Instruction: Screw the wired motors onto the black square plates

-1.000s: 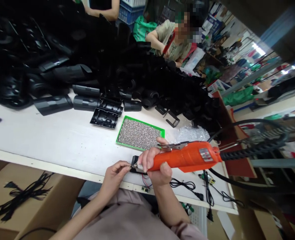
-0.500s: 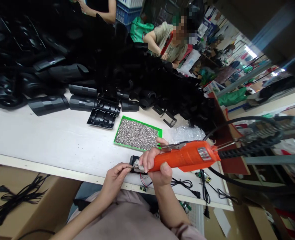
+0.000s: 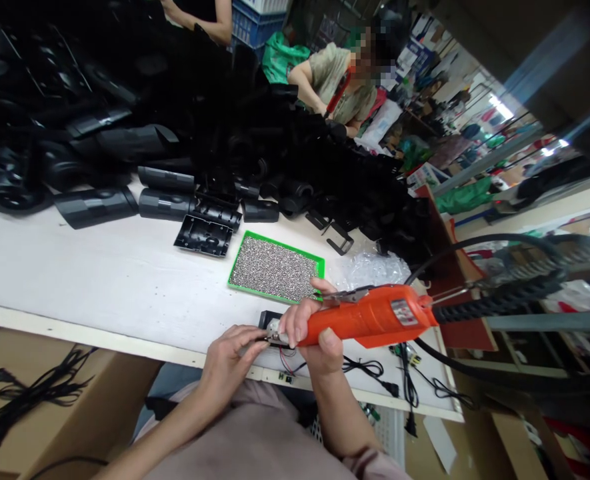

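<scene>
Left hand [image 3: 229, 360] shifted; cardboard box [image 3: 75, 407] holds cords [image 3: 35, 403].

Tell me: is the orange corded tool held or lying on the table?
Held: the right hand grips the orange corded tool above the table.

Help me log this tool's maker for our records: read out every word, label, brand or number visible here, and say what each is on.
No text can be read with certainty.
Silver label on the orange corded hand tool: too small and blurred to read.
Printed packaging on the background shelves: too far and blurred to read.
</scene>
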`<state>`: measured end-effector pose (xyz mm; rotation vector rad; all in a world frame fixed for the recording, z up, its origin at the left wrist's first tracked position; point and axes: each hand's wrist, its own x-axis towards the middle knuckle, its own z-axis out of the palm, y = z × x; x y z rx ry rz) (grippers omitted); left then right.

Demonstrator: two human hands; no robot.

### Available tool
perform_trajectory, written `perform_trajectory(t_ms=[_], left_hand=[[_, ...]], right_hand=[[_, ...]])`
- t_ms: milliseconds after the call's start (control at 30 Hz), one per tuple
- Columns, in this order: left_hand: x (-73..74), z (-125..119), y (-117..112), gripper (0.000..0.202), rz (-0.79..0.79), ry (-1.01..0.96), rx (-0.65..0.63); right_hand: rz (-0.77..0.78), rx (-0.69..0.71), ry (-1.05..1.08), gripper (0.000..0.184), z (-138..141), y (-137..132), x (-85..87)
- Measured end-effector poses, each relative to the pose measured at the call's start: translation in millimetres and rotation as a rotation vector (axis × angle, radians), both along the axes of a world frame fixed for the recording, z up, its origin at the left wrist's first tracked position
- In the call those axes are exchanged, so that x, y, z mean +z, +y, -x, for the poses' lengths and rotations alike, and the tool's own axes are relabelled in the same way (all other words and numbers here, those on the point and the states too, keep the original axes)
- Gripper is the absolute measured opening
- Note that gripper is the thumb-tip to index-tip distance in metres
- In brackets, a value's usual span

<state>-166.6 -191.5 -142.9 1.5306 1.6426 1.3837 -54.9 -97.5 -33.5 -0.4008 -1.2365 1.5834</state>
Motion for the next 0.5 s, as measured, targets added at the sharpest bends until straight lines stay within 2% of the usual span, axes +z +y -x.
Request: perform_trajectory(t_ms=[133,233,400,500], left_hand=[[3.1,4.7,-2.6,0.012,-0.169,0.387,0.014],[-0.4,2.4,-1.0,0.014,-0.284,0.581,-0.031],[-13.3,-1.8,2.7,0.025,-0.296,0.672,-0.081],[-17.6,-1.3,2.4,0.029,-0.298,0.669,-0.096]], right_hand=[[-0.039,-0.037,0.039,0.034,-7.3,6.8,-7.2],[-0.05,-0.026,-0.034,0.034,-11.5,10.5,-21.5],[-0.065,-0.012,-0.196,0.037,-15.2,11.8,-49.5],[-0.077,-0.024,-0.236,0.035,-16.2,11.6,-56.9]])
